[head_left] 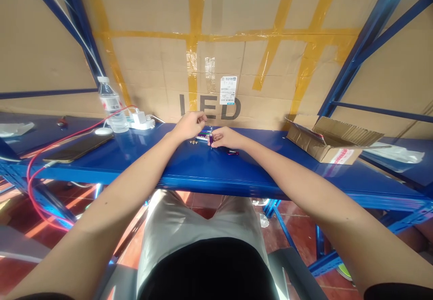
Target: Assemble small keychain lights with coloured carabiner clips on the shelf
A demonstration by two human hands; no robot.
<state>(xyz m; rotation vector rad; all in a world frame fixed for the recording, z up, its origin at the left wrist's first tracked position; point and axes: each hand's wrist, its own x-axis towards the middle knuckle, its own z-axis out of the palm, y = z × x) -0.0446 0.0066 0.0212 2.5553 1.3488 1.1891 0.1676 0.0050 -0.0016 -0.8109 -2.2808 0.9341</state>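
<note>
My right hand (pixel 226 137) is closed, thumb and fingers pinching a small purple cylinder (pixel 211 140) that stands upright just above or on the blue tabletop (pixel 189 167). To its left, my left hand (pixel 190 124) is raised a little with its fingers curled together. Whatever those fingers may hold is too small or hidden. Below and between the hands lie several shiny, coloured tube-like pieces (pixel 203 136), partly covered by the hands. Several tiny brass-coloured parts (pixel 193 142) sit near my left wrist. A small dark object with a reddish edge (pixel 232 152) lies under my right wrist.
An open cardboard box (pixel 333 144) stands at the right. On the left are a water bottle (pixel 113 106), a white power adapter (pixel 140 120), a phone (pixel 79 147) and a red cable (pixel 32 178). A large cardboard sheet (pixel 149 74) closes off the back, between blue rack posts.
</note>
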